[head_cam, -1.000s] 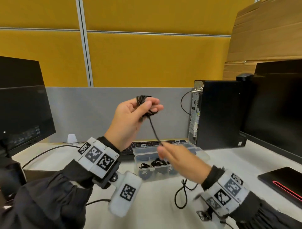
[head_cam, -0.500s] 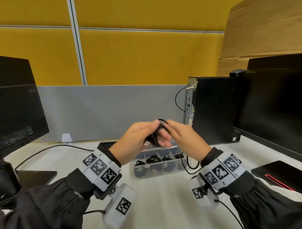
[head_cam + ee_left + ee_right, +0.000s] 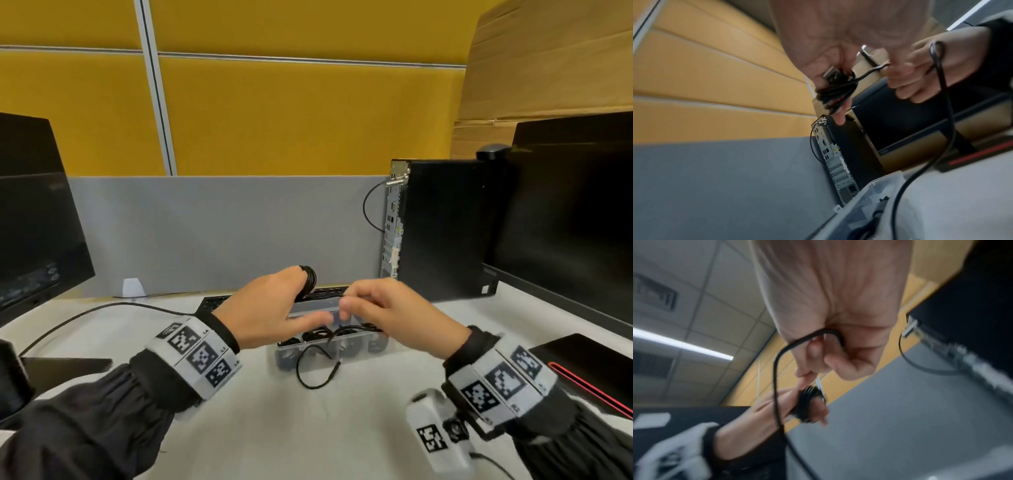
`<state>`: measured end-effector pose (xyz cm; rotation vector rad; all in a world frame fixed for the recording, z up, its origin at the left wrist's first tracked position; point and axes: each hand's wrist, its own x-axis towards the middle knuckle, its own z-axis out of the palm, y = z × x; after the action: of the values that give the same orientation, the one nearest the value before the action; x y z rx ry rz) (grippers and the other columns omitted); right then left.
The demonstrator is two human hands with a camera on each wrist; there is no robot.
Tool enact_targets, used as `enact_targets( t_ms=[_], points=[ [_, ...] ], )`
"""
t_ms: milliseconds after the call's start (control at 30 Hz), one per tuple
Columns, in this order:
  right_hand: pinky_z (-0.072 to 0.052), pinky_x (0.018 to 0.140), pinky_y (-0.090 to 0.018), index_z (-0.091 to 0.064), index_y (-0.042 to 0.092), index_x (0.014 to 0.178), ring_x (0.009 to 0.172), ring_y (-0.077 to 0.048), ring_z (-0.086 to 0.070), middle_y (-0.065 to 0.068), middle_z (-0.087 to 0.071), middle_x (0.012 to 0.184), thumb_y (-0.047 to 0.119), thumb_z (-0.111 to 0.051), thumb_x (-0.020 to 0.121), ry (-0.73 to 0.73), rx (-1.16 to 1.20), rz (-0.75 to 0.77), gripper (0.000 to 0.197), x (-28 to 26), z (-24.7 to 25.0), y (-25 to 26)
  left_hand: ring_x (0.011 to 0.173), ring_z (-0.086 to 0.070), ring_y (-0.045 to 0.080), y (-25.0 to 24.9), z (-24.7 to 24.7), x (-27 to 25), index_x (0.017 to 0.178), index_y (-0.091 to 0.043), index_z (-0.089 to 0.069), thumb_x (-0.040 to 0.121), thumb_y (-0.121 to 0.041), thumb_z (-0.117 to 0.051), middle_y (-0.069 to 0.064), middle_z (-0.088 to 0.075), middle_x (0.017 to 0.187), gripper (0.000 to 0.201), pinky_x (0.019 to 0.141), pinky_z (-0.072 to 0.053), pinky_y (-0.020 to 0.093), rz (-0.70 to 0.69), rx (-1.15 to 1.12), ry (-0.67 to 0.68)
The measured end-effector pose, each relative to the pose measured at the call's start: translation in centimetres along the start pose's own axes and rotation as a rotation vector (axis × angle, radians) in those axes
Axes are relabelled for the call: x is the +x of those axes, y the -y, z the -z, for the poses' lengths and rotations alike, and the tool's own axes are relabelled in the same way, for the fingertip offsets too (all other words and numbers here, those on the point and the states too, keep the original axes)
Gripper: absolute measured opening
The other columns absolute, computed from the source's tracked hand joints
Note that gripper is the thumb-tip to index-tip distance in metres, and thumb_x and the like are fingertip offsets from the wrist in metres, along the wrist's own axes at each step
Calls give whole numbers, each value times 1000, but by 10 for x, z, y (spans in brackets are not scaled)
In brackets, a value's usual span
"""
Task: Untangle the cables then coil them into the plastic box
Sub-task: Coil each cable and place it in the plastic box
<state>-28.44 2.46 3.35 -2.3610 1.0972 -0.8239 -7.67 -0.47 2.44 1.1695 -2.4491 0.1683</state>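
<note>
Sleeves and wrist cameras frame the nearest ground, where a loose tail of black cable (image 3: 317, 371) curls on the white surface (image 3: 308, 431) just in front of the plastic box (image 3: 337, 347). Above the box, the right hand (image 3: 394, 317) is curled round the running length of cable and feeds it across; the left hand (image 3: 270, 310) grips the coil (image 3: 309, 279) wound on its fingers, a plug (image 3: 833, 75) pinned under the thumb in the left wrist view. Compared with a second ago, both hands have dropped from chest height to just over the box, and the long slack that hung between them has mostly been taken up onto the coil, leaving only the short tail below. By this reading, winding of this cable is nearly complete and stowing comes next. Compartments of the box already hold dark coiled cables. Behind stand a keyboard (image 3: 212, 303), a computer tower (image 3: 442, 226) and the grey partition (image 3: 222, 233).
</note>
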Motion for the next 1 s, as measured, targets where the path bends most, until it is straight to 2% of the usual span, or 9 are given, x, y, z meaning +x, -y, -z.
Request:
enact_targets(
  t_ms=[67, 200, 433, 567, 733, 767, 867, 933, 1000],
  points=[
    [-33, 49, -12, -64, 22, 78, 45, -3, -37, 18, -46, 47, 29, -51, 95, -20, -43, 4, 22, 1, 5, -4, 73, -47, 13, -5, 5, 3, 93, -22, -42, 84, -69, -35, -9, -46, 88, 49, 63, -36, 26, 16, 248, 110],
    [-31, 47, -11, -63, 21, 79, 43, -3, -36, 14, -44, 47, 25, -46, 97, -48, -64, -61, 25, 3, 8, -16, 84, -57, 23, 5, 19, 17, 109, -12, -49, 100, -35, -30, 4, -52, 106, 32, 66, -42, 31, 120, 436, 26],
    [-33, 52, -15, -45, 22, 71, 56, -8, -39, 8, -45, 63, 21, -32, 102, -67, -285, -296, 33, -10, 27, -71, 75, -53, 32, 58, 44, 13, 105, -5, -53, 100, -27, -33, 13, -56, 102, 30, 62, -38, 36, 398, 444, -119],
    [-29, 53, -20, -35, 24, 70, 56, -11, -36, 4, -42, 64, 4, -30, 97, -32, -427, -453, 34, -17, 43, -101, 66, -45, 28, 81, 47, 5, 96, -1, -54, 100, -26, -35, 14, -54, 88, 32, 59, -36, 36, 518, 447, -159],
    [-36, 61, -21, -37, 32, 83, 74, -18, -50, 2, -49, 81, 17, -32, 100, 49, -629, -674, 23, -37, 52, -125, 71, -48, 27, 100, 53, -14, 96, -1, -59, 101, -20, -32, 14, -61, 90, 33, 67, -43, 34, 683, 526, 96],
    [-40, 71, -23, -42, 31, 98, 87, -19, -52, 0, -52, 95, 23, -33, 101, 69, -652, -674, 13, -36, 50, -121, 71, -48, 26, 97, 49, -15, 97, -1, -59, 101, -19, -31, 12, -60, 88, 34, 67, -43, 33, 678, 530, 159],
    [-35, 100, -36, -32, 24, 139, 122, -20, -41, -4, -46, 132, 35, -35, 99, -134, -568, -440, 41, -15, 29, -85, 70, -51, 25, 67, 32, -5, 98, -1, -59, 102, -21, -31, 3, -50, 72, 34, 66, -42, 30, 618, 415, 263],
    [-28, 106, -39, -22, 27, 146, 131, -16, -32, 3, -40, 139, 46, -34, 96, -196, -480, -218, 55, -1, 4, -36, 73, -59, 27, 43, 18, 6, 96, 0, -61, 101, -22, -35, 5, -57, 73, 35, 67, -46, 32, 589, 207, 268],
    [-29, 107, -40, -23, 28, 145, 124, -13, -37, 4, -46, 131, 56, -32, 91, -116, -412, -97, 61, 8, -23, -2, 79, -65, 28, 23, 10, 13, 88, -1, -63, 99, -22, -39, 10, -67, 81, 33, 76, -51, 37, 525, -5, 223]
  ],
)
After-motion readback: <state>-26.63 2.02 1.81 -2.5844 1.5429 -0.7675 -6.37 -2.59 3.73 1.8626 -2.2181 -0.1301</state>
